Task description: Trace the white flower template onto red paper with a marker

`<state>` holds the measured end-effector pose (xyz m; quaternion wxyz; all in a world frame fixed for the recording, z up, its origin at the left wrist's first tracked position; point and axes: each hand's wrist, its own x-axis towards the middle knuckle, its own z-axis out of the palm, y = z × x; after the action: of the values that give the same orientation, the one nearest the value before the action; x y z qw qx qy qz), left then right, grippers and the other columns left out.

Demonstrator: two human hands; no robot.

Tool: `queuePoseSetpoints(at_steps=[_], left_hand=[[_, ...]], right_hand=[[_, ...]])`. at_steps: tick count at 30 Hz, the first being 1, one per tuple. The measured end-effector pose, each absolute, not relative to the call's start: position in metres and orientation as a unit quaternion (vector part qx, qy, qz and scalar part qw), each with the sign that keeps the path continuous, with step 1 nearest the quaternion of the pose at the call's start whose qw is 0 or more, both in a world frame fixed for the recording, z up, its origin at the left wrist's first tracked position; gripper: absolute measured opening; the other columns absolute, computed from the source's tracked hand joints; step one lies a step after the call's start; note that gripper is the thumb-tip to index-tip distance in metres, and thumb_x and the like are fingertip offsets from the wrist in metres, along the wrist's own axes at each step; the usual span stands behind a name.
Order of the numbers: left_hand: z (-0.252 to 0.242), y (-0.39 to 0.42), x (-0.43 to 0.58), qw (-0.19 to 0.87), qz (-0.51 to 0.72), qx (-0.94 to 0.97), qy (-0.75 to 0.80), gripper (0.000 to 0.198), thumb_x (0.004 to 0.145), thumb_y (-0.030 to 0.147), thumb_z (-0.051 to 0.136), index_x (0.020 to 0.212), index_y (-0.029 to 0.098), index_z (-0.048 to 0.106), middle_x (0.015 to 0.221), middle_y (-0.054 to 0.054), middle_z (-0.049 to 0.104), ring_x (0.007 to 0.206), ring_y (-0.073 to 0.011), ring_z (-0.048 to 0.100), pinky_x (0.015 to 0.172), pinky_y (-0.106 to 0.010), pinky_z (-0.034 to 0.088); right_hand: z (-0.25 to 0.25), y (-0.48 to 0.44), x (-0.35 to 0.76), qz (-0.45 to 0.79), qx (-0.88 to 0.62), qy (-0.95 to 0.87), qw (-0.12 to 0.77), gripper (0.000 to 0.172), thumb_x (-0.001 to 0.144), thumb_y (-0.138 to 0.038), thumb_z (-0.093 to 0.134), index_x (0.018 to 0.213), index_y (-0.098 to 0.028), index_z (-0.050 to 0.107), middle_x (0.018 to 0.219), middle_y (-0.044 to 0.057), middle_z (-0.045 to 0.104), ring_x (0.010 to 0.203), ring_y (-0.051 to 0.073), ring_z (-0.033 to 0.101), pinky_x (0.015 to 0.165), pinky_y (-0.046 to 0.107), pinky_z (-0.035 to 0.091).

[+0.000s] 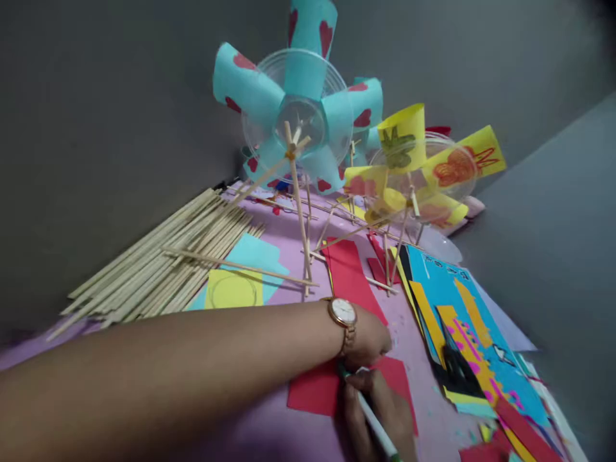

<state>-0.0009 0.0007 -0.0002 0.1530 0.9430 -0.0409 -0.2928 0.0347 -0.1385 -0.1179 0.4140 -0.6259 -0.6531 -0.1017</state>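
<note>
The right hand (380,410) pinches a white marker with green ends (373,420) between thumb and fingers, its upper end close under the left hand (369,337); whether the tip touches paper is hidden. The left hand, wearing a watch (343,312) at the wrist, reaches across the desk (407,333) palm down, and its fingers are too hidden to tell whether they are spread or pressed together. Beneath both hands lies a piece of red paper (312,393), and a red strip (349,269) runs away beyond the left hand. Past the left forearm are a yellow square (233,290) with a drawn circle, light-blue paper (253,250) and a pile of wooden sticks (163,256). To the right, black scissors (457,372) rest on a decorated blue sheet (433,276). Farther back, a stick-framed wheel with blue paper loops (303,80) stands beside one with yellow loops (402,128).
</note>
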Motion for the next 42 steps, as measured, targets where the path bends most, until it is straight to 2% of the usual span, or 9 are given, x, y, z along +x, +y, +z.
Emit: queuePoseSetpoints(at_steps=[21,31,36,42], left_hand=[[0.002,0.003,-0.002,0.165,-0.291,0.942,-0.031,0.020,0.088,0.024,0.060,0.107,0.017,0.059,0.111,-0.005,0.060,0.094,-0.0182,0.061,0.078,-0.037,0.053],[0.004,0.003,-0.004,0.169,-0.295,0.940,-0.030,0.020,0.087,0.023,0.061,0.106,0.017,0.059,0.108,-0.005,0.061,0.093,-0.0182,0.062,0.078,-0.036,0.053],[0.001,0.003,-0.002,0.170,-0.294,0.940,-0.032,0.018,0.087,0.023,0.062,0.104,0.016,0.059,0.107,-0.004,0.062,0.093,-0.0180,0.062,0.078,-0.036,0.053],[-0.002,0.004,-0.002,0.171,-0.289,0.941,-0.035,0.018,0.088,0.024,0.061,0.104,0.016,0.059,0.105,-0.004,0.062,0.092,-0.0178,0.062,0.077,-0.036,0.053]], right_hand=[[-0.113,-0.144,0.034,-0.079,-0.644,-0.654,0.388,0.017,0.089,-0.020,0.039,0.073,-0.024,0.042,0.047,-0.006,0.046,0.032,0.011,0.038,0.035,0.023,0.028],[-0.109,-0.145,0.033,-0.078,-0.633,-0.657,0.401,0.016,0.086,-0.016,0.039,0.072,-0.024,0.041,0.046,-0.007,0.046,0.033,0.011,0.041,0.037,0.023,0.030],[-0.103,-0.146,0.035,-0.070,-0.625,-0.681,0.375,0.017,0.083,-0.011,0.041,0.072,-0.024,0.041,0.045,-0.007,0.045,0.033,0.011,0.043,0.037,0.022,0.031],[-0.101,-0.148,0.038,-0.072,-0.618,-0.687,0.375,0.016,0.082,-0.010,0.040,0.073,-0.024,0.041,0.047,-0.006,0.049,0.034,0.011,0.047,0.040,0.020,0.037]])
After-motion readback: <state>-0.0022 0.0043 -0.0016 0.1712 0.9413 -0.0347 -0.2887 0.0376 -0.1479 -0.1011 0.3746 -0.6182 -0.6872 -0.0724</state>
